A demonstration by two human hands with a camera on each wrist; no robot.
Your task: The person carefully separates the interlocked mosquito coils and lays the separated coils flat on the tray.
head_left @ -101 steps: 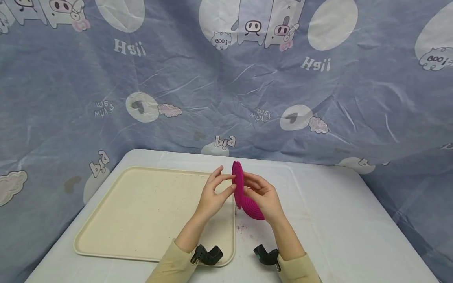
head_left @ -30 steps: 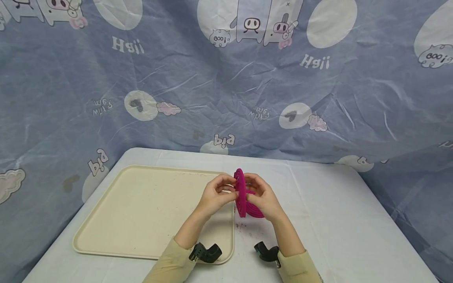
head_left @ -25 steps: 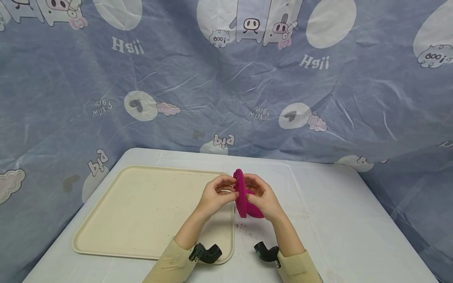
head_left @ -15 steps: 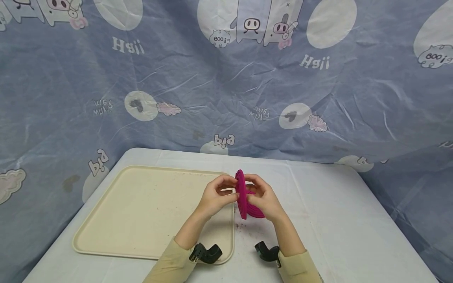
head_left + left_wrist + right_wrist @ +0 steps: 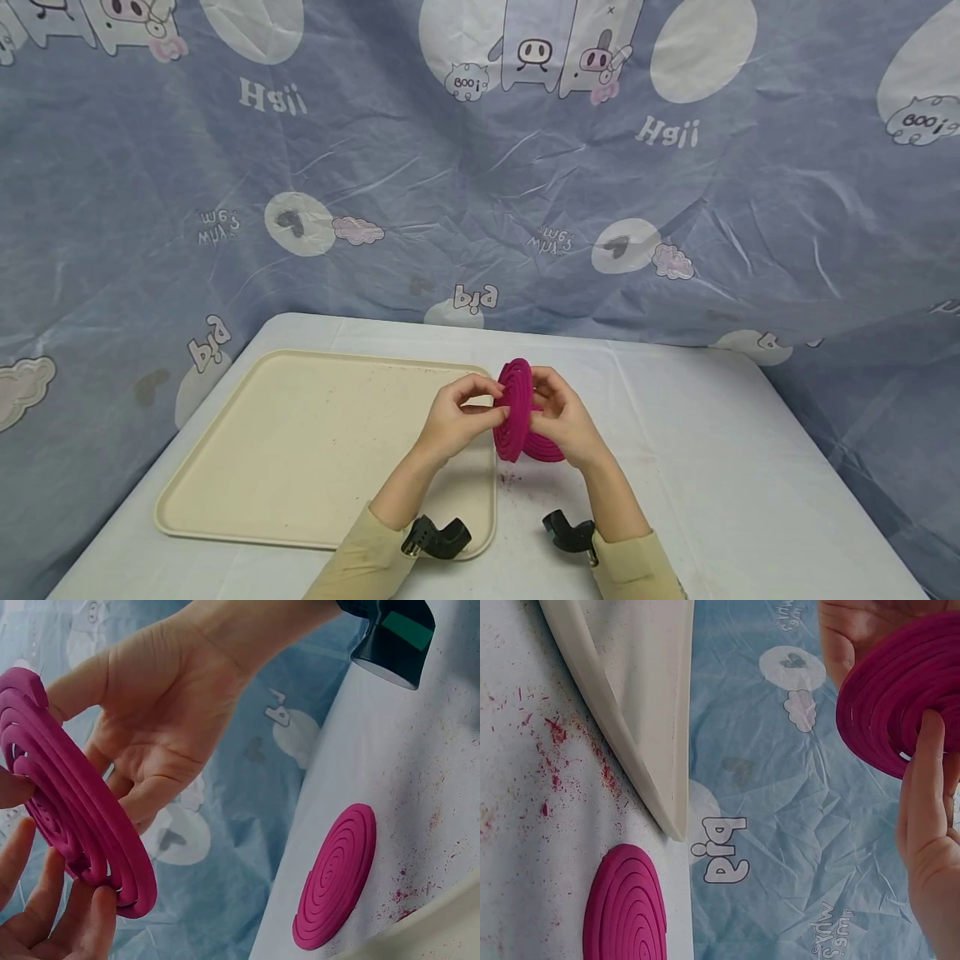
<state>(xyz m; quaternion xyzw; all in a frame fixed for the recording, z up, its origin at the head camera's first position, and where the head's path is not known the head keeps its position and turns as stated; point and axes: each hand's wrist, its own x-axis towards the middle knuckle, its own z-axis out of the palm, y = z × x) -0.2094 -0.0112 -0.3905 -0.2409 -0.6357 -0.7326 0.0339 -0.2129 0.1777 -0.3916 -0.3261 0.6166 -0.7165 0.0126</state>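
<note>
A magenta mosquito coil is held on edge above the tray's right rim, its ringed side turned partly toward the head view. My left hand pinches its left side between thumb and fingers. From the other side my right hand grips it, thumb and fingers spread along its edge. Small gaps between rings show in the left wrist view, where the coil looks slightly splayed. A second magenta coil lies flat on the table below, partly covered by the held one in the head view.
A cream tray takes up the table's left side. Magenta crumbs are scattered on the white table beside the tray's rim. A blue printed cloth hangs behind.
The held coil, lower than a few seconds ago, has just turned from nearly edge-on to show more of its ringed side. My right hand has shifted slightly right; the flat coil stays put.
</note>
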